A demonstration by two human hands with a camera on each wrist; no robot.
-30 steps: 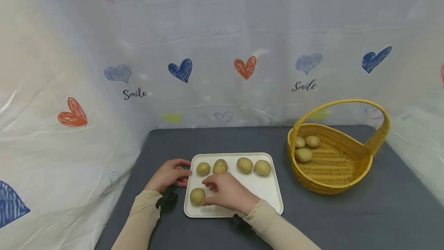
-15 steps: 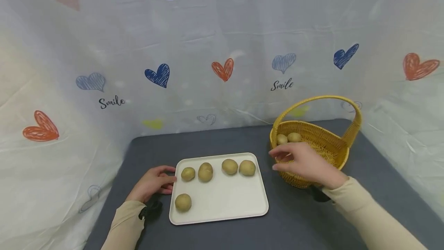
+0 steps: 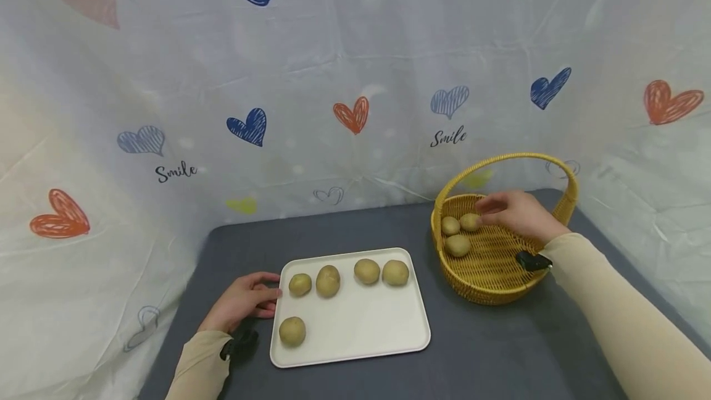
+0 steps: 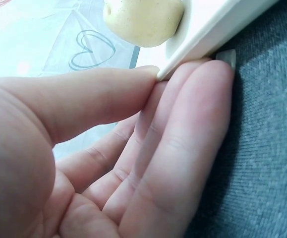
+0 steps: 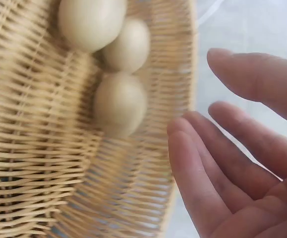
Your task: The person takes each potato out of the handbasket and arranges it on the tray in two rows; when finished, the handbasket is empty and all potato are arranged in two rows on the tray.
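Observation:
My left hand (image 3: 241, 301) pinches the left edge of a white rectangular tray (image 3: 355, 326); the left wrist view shows the thumb (image 4: 108, 94) on the rim and fingers beneath it. Five-odd aside, several potatoes lie on the tray: a row along the back, including a larger one (image 3: 328, 281), and a single potato (image 3: 292, 331) at the front left. My right hand (image 3: 516, 212) is over the yellow wicker basket (image 3: 494, 294), thumb and fingers apart with nothing between them. Beside its fingertips lies a potato (image 3: 470, 222); two others, one nearer (image 3: 458, 245) and one at the left wall (image 3: 450, 226), rest close by.
The basket's tall arched handle (image 3: 516, 156) rises above the right hand. A dark grey cloth (image 3: 355, 221) covers the table. Behind it hangs a pale curtain (image 3: 300, 48) printed with hearts.
My right hand has left the front-left potato on the tray and moved right, into the basket. The left hand keeps its place at the tray's edge. The head view has turned right.

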